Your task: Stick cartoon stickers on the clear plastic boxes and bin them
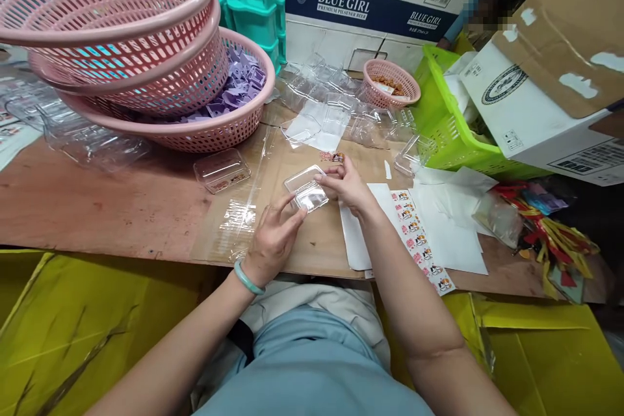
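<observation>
Head view: both hands are holding a clear box (307,190) over the table (97,201). The left hand (273,237) is gripping its near corner with narrow fingers; the right hand (347,183) is pinching its far edge. A sticker sheet (422,240) is lying just right of the right fingers.

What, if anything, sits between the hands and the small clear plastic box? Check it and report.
Nothing visible does. The left hand and right hand both already touch the small clear plastic box, holding it over the brown wooden table, fingers directly on its edges.
</observation>
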{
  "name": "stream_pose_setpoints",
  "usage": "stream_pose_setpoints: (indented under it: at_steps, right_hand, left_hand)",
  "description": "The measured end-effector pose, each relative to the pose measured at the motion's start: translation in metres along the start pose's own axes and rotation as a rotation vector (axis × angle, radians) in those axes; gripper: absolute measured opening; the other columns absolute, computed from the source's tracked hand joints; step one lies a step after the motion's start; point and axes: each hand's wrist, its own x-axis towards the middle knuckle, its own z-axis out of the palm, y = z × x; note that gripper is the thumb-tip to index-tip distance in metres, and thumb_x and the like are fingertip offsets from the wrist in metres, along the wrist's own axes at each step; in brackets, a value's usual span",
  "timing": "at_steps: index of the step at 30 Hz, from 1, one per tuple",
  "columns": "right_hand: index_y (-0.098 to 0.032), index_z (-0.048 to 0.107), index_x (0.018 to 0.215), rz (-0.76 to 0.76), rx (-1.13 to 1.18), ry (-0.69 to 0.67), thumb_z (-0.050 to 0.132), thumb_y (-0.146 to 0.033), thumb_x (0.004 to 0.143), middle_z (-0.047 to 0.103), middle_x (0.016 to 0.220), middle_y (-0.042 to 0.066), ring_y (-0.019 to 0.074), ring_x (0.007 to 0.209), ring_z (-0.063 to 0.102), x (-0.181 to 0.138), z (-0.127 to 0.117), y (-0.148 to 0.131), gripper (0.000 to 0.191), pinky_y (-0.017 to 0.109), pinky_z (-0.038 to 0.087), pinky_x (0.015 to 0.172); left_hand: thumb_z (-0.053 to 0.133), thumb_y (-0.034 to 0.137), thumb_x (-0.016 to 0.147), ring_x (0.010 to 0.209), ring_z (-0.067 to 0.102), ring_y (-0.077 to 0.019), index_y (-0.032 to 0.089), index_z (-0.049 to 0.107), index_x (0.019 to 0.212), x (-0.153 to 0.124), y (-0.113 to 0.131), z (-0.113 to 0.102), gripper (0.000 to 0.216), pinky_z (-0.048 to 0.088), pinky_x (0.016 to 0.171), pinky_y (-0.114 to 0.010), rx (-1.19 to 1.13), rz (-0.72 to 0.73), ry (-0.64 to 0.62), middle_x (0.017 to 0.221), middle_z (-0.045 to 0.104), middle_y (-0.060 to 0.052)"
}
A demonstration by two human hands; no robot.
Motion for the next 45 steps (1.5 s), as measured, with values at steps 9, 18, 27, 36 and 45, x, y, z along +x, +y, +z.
stream_pose_setpoints:
  at_steps: [9, 18, 27, 36, 45]
  right_hand:
    - [-0.02, 0.055, 0.102, -0.191, 0.014, 0.262, 0.073, -0.045, 0.068, 0.06, 0.086, -0.002, 0.0096, 0.07, 0.056, 0.001, 0.004, 0.006, 0.046, 0.021, 0.045, 0.063]
    - [-0.018, 0.069, 0.077, -0.151, 0.098, 0.25, 0.072, -0.042, 0.078, 0.065, 0.069, 0.0, 0.0108, 0.062, 0.056, -0.091, -0.014, -0.004, 0.024, 0.022, 0.045, 0.056]
    - [-0.016, 0.07, 0.068, 0.097, -0.018, 0.227, 0.076, -0.044, 0.074, 0.061, 0.054, -0.002, 0.0076, 0.047, 0.045, -0.122, -0.009, 0.006, 0.03, 0.022, 0.033, 0.047]
    - [-0.016, 0.071, 0.074, 0.094, -0.046, 0.209, 0.073, -0.047, 0.075, 0.06, 0.053, -0.003, 0.009, 0.048, 0.049, -0.121, 0.0, 0.008, 0.031, 0.022, 0.035, 0.047]
    - [-0.016, 0.07, 0.07, 0.1, -0.033, 0.228, 0.074, -0.046, 0.074, 0.06, 0.052, -0.003, 0.0086, 0.047, 0.048, -0.12, 0.0, 0.008, 0.031, 0.022, 0.035, 0.048]
  left_hand:
    - [0.06, 0.019, 0.088, 0.125, 0.053, -0.0237, 0.021, 0.054, 0.119, 0.009, 0.015, 0.005, 0.032, 0.045, 0.106, -0.047, -0.138, -0.029, 0.012, 0.128, 0.059, -0.015]
    - [0.064, 0.03, 0.086, 0.121, 0.055, -0.0222, 0.026, 0.051, 0.133, 0.019, 0.008, 0.001, 0.049, 0.048, 0.102, -0.041, -0.387, -0.227, -0.179, 0.13, 0.057, -0.01]
    - [0.068, 0.029, 0.083, 0.126, 0.053, -0.0227, 0.024, 0.052, 0.133, 0.019, 0.015, 0.001, 0.052, 0.045, 0.107, -0.043, -0.463, -0.175, -0.327, 0.134, 0.058, -0.01]
    - [0.069, 0.028, 0.082, 0.124, 0.056, -0.0231, 0.023, 0.055, 0.131, 0.022, 0.015, -0.001, 0.051, 0.048, 0.106, -0.042, -0.487, -0.21, -0.347, 0.132, 0.06, -0.009]
    - [0.071, 0.034, 0.08, 0.122, 0.057, -0.0229, 0.024, 0.056, 0.131, 0.022, 0.011, 0.001, 0.055, 0.049, 0.104, -0.041, -0.497, -0.233, -0.352, 0.131, 0.061, -0.009]
